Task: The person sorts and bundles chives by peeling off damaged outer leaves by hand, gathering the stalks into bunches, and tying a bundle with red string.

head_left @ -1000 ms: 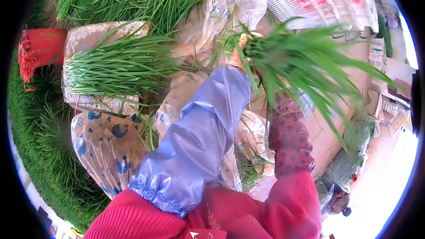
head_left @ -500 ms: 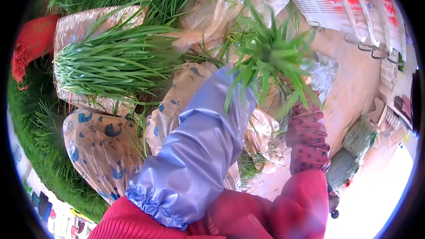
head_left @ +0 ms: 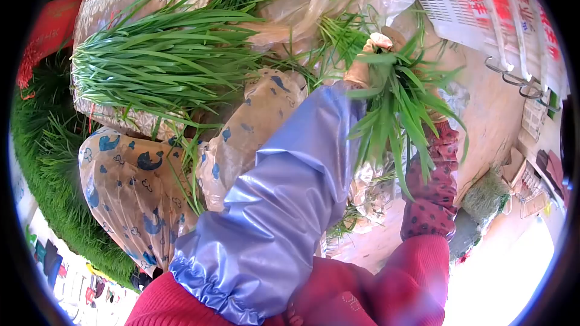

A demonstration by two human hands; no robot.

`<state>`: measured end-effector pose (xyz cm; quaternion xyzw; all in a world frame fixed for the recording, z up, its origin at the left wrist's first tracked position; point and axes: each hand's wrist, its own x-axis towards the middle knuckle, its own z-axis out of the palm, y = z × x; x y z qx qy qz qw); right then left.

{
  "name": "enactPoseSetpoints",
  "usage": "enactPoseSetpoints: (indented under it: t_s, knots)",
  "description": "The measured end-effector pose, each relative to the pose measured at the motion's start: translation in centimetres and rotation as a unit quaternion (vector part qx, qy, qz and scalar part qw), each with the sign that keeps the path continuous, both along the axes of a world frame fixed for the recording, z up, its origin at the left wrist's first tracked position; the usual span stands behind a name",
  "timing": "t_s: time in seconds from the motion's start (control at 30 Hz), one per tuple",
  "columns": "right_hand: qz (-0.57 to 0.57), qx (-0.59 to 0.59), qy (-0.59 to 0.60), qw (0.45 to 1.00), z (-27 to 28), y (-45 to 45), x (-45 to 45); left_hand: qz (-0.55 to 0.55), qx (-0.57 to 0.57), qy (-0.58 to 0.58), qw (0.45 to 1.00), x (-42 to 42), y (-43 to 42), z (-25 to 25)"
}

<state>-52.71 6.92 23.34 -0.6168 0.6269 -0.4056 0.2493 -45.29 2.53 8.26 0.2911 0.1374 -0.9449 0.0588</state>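
Clearly, left fingers [head_left: 367, 49] curl round leafy bunch [head_left: 399, 92].

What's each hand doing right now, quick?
Left hand: closed, holding a bunch of green leaves.
Right hand: mostly hidden behind those leaves, so open or closed cannot be told.

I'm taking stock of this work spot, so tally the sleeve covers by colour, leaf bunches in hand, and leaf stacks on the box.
Blue sleeve covers: 1
Dotted red sleeve covers: 1
Held leaf bunches: 1
Leaf stacks on the box: 1
Total: 4
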Motion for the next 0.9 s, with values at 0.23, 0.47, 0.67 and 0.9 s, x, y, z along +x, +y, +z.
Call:
enactPoseSetpoints:
  t_s: [0.23,0.47,0.67,0.9]
  knots:
    - [0.028,-0.028,-0.002,0.999,-2.7,-0.4,1.4,-0.056,-0.200,0.082,0.975,1.8,-0.1,-3.2]
    - [-0.011,0.032,0.090,0.995,-0.9,2.1,6.0,-0.076,-0.555,0.204,0.803,5.5,-2.0,-6.1]
    - [-0.153,0.090,0.101,0.979,9.3,3.5,11.5,-0.065,-0.379,0.266,0.884,6.2,-3.0,9.0]
    - [-0.459,-0.142,-0.479,0.735,9.2,8.2,19.2,-0.405,-0.212,0.274,0.846,6.6,-9.2,19.2]
